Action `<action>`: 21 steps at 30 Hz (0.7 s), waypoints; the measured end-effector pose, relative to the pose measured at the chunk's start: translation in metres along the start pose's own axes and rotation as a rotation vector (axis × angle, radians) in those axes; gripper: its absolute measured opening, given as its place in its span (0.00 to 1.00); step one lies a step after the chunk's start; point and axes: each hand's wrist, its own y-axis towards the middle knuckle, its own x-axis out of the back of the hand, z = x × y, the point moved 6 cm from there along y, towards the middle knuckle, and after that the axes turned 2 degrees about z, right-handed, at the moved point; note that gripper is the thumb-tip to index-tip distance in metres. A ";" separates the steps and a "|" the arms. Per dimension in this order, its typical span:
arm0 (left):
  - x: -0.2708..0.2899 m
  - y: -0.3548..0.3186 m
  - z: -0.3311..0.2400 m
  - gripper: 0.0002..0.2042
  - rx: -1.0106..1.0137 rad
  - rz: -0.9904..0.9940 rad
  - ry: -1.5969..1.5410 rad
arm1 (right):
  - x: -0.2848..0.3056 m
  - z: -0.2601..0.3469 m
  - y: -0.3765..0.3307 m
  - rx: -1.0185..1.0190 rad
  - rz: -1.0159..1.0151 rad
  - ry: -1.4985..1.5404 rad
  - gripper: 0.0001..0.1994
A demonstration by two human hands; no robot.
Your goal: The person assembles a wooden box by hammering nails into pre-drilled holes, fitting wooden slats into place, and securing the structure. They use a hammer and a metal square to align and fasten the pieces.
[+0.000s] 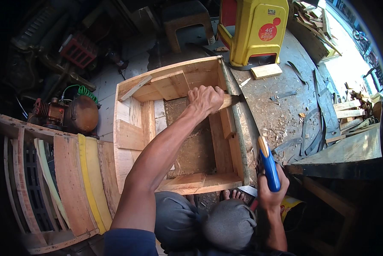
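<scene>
An open wooden crate frame (131, 132) stands on the floor in front of my knees. My left hand (205, 99) reaches across it and grips a short wooden slat (230, 101) that lies against the crate's right wall. My right hand (271, 184) holds the blue and yellow handle (269, 163) of a hand saw. Its long blade (238, 100) runs up along the crate's right edge toward the slat.
A yellow plastic stool (255, 32) stands behind the crate, with a wood block (266, 71) at its foot. A brown compressor (72, 113) sits at left. Curved wooden panels (67, 183) lie at lower left. Offcuts and sawdust (285, 115) cover the floor at right.
</scene>
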 end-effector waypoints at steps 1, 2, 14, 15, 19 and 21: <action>0.002 0.004 -0.002 0.30 -0.004 0.021 0.003 | 0.031 0.002 -0.036 0.053 0.036 -0.113 0.05; -0.001 0.000 -0.008 0.30 -0.004 0.066 0.000 | 0.057 0.014 -0.071 0.073 -0.023 -0.269 0.10; -0.006 0.015 -0.021 0.29 -0.112 -0.007 0.097 | 0.043 0.014 -0.023 -0.093 0.014 -0.035 0.05; 0.000 0.019 -0.030 0.29 -0.146 -0.031 0.128 | 0.046 0.021 -0.045 0.008 0.021 -0.108 0.03; -0.009 -0.006 -0.046 0.30 -0.118 0.097 0.032 | 0.052 0.027 -0.067 -0.037 -0.007 -0.193 0.06; -0.011 -0.006 -0.045 0.29 -0.078 0.053 0.034 | 0.054 0.026 -0.059 0.018 -0.042 -0.221 0.06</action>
